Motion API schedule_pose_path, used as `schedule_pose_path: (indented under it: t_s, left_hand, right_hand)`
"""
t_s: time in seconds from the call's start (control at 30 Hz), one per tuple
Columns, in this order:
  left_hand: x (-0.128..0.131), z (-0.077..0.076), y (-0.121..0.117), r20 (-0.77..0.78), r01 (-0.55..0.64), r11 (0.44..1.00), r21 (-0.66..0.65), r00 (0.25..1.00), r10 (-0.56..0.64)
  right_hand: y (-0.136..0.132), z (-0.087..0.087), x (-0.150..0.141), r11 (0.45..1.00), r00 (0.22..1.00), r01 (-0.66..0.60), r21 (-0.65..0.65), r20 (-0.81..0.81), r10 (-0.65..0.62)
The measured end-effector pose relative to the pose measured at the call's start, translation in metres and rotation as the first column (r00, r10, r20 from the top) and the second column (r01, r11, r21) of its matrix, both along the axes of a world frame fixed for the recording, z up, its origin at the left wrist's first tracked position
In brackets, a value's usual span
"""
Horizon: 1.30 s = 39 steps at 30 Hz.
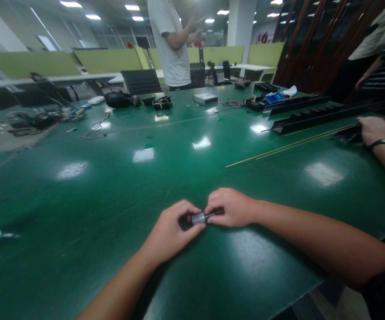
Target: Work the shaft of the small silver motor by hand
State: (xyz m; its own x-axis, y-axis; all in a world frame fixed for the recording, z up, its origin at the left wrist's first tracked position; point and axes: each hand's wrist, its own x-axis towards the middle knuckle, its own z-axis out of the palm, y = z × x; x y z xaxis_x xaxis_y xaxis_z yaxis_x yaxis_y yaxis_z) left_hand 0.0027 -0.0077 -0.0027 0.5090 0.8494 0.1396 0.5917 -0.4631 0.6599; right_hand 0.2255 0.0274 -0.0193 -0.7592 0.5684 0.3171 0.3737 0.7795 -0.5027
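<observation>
Near the front of the green table, my left hand [170,229] grips a small grey metallic cylinder [198,218] between thumb and fingers. It looks like a small motor or a chuck; I cannot tell which. From its right end sticks out a thin dark rod [215,213], pinched in the closed fingers of my right hand [234,207]. The cylinder lies roughly level, just above or on the tabletop. My fingers partly cover both pieces, so where they join is hard to make out.
Long thin brass-coloured rods [245,160] lie at the right, near another person's hand [375,130]. Black channel-shaped rails [312,118] stretch behind them. At the back are a grey box [205,98] and dark tools. A person in a white shirt [175,53] stands beyond the green table [119,178].
</observation>
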Motion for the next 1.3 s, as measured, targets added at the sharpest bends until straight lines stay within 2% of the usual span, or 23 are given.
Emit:
schedule_pose_path:
  t_s: [0.57,1.3]
  left_hand:
    - [-0.001,-0.002,-0.001,0.014,0.009,1.0,0.005,1.0,-0.009]
    - [-0.001,-0.001,-0.002,-0.001,0.005,1.0,-0.017,1.0,-0.005]
  right_hand:
    - [0.002,-0.001,0.006,1.0,1.0,-0.009,-0.023,-0.019,0.008]
    - [0.006,0.012,0.021,1.0,0.995,-0.008,-0.025,0.097,0.011]
